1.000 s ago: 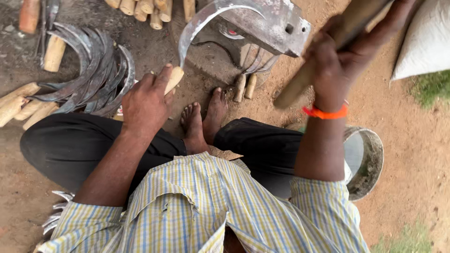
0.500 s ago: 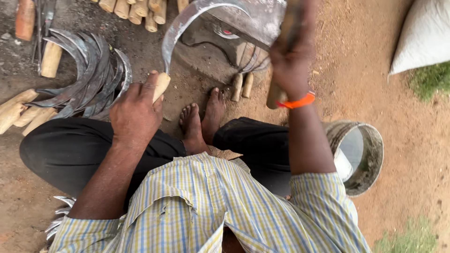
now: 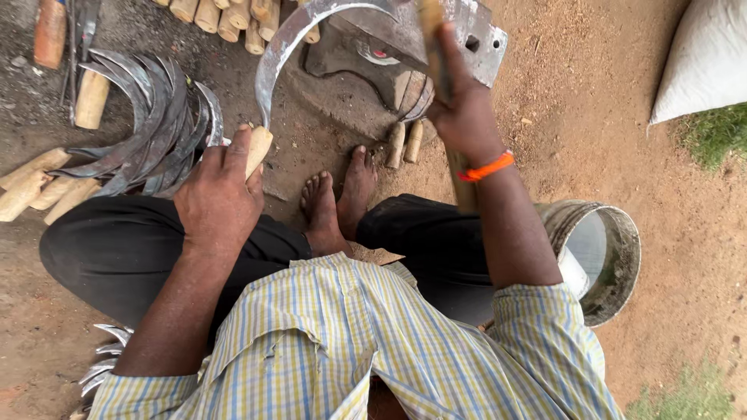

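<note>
Fingers [image 3: 233,155] of the left hand [image 3: 218,198] clamp the sickle [image 3: 272,62] by its wooden grip (blade on the anvil [image 3: 475,35]); right hand [image 3: 467,117] grips a hammer handle [image 3: 436,54]. Stiff, sharp steel, probably; the wood looks safest to hold.

Sickle [image 3: 274,58]: curving up and to the right in a grey steel arc, lying with its far end across the top of the anvil.
Sickle handle [image 3: 258,149]: pale wood, short and rounded, poking out of the closed left hand [image 3: 218,198], tilting slightly right.
Hammer handle [image 3: 437,62]: long wooden shaft, standing nearly upright, passing through the closed right hand [image 3: 467,117] and running below it; upper end blurring near the top edge, head not showing.
Anvil [image 3: 436,35]: grey metal block with a small dark hole, sitting on the dirt beyond the bare feet, bearing the blade's end.
</note>
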`<state>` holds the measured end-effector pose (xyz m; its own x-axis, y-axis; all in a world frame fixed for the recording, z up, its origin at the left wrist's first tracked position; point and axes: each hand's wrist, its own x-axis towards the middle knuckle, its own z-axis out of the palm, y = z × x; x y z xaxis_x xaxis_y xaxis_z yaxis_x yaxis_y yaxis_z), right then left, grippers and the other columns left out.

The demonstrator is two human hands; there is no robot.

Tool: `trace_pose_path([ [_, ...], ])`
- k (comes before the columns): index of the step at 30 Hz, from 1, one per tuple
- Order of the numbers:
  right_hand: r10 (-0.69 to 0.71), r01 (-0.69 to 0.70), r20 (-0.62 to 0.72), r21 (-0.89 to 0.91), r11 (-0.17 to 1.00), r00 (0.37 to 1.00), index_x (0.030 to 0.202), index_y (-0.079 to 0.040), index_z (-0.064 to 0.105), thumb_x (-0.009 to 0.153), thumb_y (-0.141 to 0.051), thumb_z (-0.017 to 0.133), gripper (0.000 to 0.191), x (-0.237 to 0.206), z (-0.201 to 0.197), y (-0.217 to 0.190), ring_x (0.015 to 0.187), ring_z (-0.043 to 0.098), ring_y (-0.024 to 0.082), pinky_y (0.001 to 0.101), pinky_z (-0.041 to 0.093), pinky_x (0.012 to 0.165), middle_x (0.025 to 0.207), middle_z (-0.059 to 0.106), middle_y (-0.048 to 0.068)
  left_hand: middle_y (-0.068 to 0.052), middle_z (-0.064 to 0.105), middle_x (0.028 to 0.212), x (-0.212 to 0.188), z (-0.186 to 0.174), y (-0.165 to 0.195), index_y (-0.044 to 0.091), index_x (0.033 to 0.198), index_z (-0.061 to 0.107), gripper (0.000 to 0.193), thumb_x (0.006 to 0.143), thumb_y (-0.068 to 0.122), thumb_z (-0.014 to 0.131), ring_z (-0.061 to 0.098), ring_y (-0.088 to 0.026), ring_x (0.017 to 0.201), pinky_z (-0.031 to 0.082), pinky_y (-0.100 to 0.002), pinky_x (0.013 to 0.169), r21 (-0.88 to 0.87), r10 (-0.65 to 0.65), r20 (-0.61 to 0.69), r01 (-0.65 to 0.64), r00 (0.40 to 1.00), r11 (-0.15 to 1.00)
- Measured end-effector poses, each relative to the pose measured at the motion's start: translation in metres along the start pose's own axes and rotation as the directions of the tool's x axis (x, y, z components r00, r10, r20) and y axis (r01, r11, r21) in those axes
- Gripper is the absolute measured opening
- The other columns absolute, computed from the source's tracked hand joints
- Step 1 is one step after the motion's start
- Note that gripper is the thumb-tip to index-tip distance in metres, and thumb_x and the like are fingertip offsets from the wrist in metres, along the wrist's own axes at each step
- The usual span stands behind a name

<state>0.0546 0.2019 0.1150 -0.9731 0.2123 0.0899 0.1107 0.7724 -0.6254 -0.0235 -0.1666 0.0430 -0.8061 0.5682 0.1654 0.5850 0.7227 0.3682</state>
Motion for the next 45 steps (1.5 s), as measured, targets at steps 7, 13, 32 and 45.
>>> trace_pose_path([
  [7,0.038,-0.051,-0.119,-0.108,0.993,0.992,0.171,-0.027,0.020,0.082,0.015,0.059,0.106,-0.020,0.006,-0.003,0.087,0.071,0.023,0.0325,0.062,0.073,0.128,0.066,0.022,-0.013,0.063,0.107,0.003,-0.009,0.007,0.010,0.144,0.061,0.068,0.082,0.021,0.086,0.073,-0.028,0.085,0.059,-0.039,0.060,0.025,-0.013,-0.002,0.013,1.000,1.000],
  [13,0.124,-0.122,-0.226,0.022,0.992,0.966,0.172,-0.018,0.015,0.090,0.011,0.060,0.097,-0.044,0.002,0.013,0.086,0.075,0.023,0.0362,0.063,0.075,0.105,0.075,0.016,-0.016,0.069,0.119,0.014,-0.002,0.008,0.008,0.142,0.057,0.061,0.091,0.026,0.083,0.073,-0.032,0.094,0.060,-0.044,0.072,-0.228,0.001,-0.136,-0.032,0.991,0.973],
  [32,-0.328,0.417,-0.445,0.115,0.902,0.833,0.171,-0.028,0.022,0.091,0.018,0.051,0.097,0.016,-0.010,0.010,0.121,0.059,0.028,0.0312,0.055,0.082,0.175,0.027,0.007,-0.004,0.065,0.084,0.146,0.128,0.080,0.013,0.133,0.052,0.039,0.100,0.031,0.064,0.057,-0.010,0.060,0.043,-0.025,0.047,-0.682,0.046,0.626,0.576,0.778,-0.451],
  [45,-0.204,0.283,-0.366,0.175,0.943,0.908,0.166,-0.021,0.015,0.093,0.022,0.051,0.092,-0.012,-0.020,0.007,0.083,0.064,0.020,0.0302,0.062,0.069,0.118,0.058,0.014,-0.004,0.063,0.084,0.130,0.127,0.072,0.017,0.134,0.052,0.039,0.100,0.032,0.065,0.056,-0.010,0.058,0.044,-0.026,0.046,-0.659,0.087,0.636,0.599,0.767,-0.455],
])
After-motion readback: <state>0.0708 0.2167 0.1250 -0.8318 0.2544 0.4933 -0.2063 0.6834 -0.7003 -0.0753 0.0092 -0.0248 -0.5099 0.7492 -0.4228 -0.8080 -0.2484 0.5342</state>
